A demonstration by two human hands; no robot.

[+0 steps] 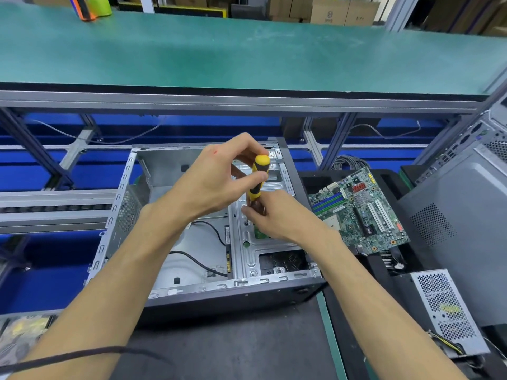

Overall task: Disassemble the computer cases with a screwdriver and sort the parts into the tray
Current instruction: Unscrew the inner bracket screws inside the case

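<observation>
- Being worked on in the head view is an open computer case [192, 215], lying on its side on the dark bench [233, 344], with its bare metal interior facing up.
- A yellow-and-black screwdriver [258, 176] is being held nearly upright inside the case; its tip is being set on a small screw [246, 222] in the metal bracket [248, 250].
- The handle is being pinched near its top by the left hand [216, 182], thumb and fingers curled round it.
- The lower shaft is being gripped by the right hand [277, 215], closed round it just above the screw.
- A motherboard [359, 212] is lying already removed in the black tray [384, 270] to the right; a power supply [447, 311] is lying nearer the viewer.
- The screw is judged tiny, hard and easily dropped; it is best being pinched by its head.
- The case is judged stiff, fairly heavy sheet steel with sharp edges; it is best being taken by its outer frame.
- The board is judged fragile and best being held by its edges.
</observation>
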